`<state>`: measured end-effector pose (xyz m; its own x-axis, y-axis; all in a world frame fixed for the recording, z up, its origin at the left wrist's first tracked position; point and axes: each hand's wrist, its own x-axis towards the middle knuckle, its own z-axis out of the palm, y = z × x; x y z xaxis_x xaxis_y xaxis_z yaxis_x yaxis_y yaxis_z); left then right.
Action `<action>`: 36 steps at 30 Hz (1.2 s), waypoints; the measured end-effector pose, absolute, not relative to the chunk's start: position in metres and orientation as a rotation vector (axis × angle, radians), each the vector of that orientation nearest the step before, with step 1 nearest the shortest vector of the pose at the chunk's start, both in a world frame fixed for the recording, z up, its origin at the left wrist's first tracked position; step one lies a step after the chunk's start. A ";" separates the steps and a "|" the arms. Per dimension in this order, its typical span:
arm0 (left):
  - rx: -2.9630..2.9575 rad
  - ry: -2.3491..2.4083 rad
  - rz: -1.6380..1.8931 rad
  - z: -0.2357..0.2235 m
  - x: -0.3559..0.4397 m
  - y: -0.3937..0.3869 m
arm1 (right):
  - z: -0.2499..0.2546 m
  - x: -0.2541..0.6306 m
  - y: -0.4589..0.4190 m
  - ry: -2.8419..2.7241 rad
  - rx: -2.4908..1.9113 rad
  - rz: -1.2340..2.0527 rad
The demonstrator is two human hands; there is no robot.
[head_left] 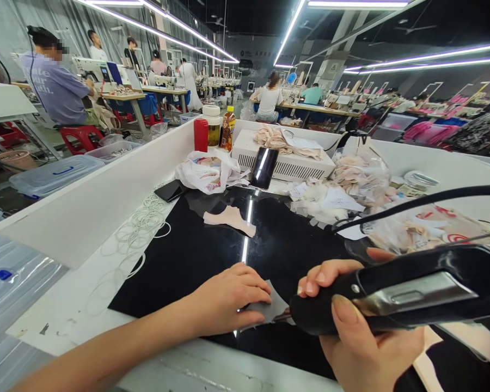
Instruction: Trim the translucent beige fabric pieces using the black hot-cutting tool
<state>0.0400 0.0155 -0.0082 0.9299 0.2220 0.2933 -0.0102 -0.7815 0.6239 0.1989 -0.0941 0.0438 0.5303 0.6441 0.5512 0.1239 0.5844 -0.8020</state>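
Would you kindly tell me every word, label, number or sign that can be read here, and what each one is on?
"ate / our / ath.": lavender T-shirt at left; the line beginnings are not legible.
Too small or blurred: yellow label on the drink bottle; back-wall lettering; triangular pillar sign; red print on the plastic bag at right.
Black handheld tool: none readable.

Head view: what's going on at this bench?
A person's right hand grips a black handheld tool, its metal tip at a thin grey piece. The left hand rests on that piece, over a glossy black sheet. A pale peach piece lies farther back. Whether the tool is running can't be seen.
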 end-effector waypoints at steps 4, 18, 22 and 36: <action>2.423 0.159 0.467 -0.010 0.040 0.016 | 0.044 0.197 -0.093 -0.986 -0.918 0.359; 2.423 0.198 0.186 -0.001 0.028 0.020 | 0.043 0.209 -0.087 -0.874 -0.979 0.263; 2.404 0.201 0.157 -0.001 0.029 0.022 | 0.043 0.202 -0.092 -0.931 -0.937 0.309; 2.408 0.140 0.199 0.001 0.031 0.024 | 0.046 0.190 -0.092 -0.928 -0.930 0.378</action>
<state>0.0315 0.0237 0.0010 0.9824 0.1548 0.1050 0.0462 -0.7448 0.6657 0.1904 -0.0922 0.0459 0.5713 0.6392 0.5148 0.0973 0.5701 -0.8158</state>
